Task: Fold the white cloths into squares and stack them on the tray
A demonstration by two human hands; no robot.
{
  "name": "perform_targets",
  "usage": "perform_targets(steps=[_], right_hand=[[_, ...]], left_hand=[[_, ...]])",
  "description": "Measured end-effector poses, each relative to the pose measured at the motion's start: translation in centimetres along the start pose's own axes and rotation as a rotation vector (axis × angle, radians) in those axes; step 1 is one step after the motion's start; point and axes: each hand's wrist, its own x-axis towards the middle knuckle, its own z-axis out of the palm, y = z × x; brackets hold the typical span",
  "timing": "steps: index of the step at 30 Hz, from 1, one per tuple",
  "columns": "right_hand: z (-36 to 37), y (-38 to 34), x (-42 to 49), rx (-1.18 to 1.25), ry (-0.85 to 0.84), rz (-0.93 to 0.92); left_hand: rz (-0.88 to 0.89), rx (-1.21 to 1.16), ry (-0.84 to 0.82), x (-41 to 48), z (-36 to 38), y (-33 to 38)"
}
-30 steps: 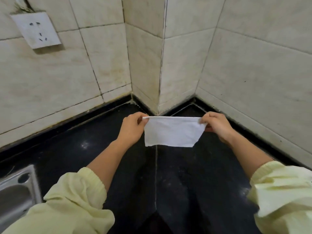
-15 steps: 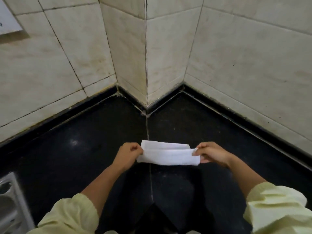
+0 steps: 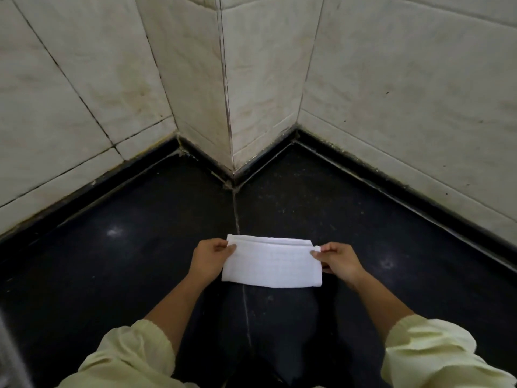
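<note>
white cloth (image 3: 272,264): count 1, folded oblong, long axis left-right, over black counter (image 3: 126,261) | left hand (image 3: 210,258) pinching left end; right hand (image 3: 339,261) pinching right end | sleeves: 2, pale yellow

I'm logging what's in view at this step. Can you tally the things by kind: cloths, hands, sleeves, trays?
White cloth: 1, folded to a rectangle on the black counter
Hands: 2, left hand and right hand, each pinching one end
Pale yellow sleeves: 2, left sleeve and right sleeve
Trays: 0 in view
Total: 5
</note>
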Motion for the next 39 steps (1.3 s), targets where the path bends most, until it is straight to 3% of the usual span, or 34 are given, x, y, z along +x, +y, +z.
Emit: perform_targets(steps=[8, 18, 22, 31, 39], right_hand=[[1.6, 0.0, 2.9, -0.120, 0.184, 0.010], [2.7, 0.4, 3.6, -0.484, 0.288, -0.047], [1.9, 0.2, 2.8, -0.389, 0.279, -0.006], [1.7, 1.2, -0.2, -0.516, 0.176, 0.096], [2.7, 1.1, -0.4, -0.250, 0.167, 0.258]], left_hand=[[-0.030, 0.137, 0.109, 3.0, 1.3, 0.1], [-0.066, 0.222, 0.172, 3.6, 1.8, -0.5], [-0.058, 0.249, 0.151, 2.4, 1.3, -1.3], [-0.098, 0.308, 0.050, -0.7, 1.1, -2.1], [-0.147, 0.241, 0.011, -1.2, 1.2, -1.9]])
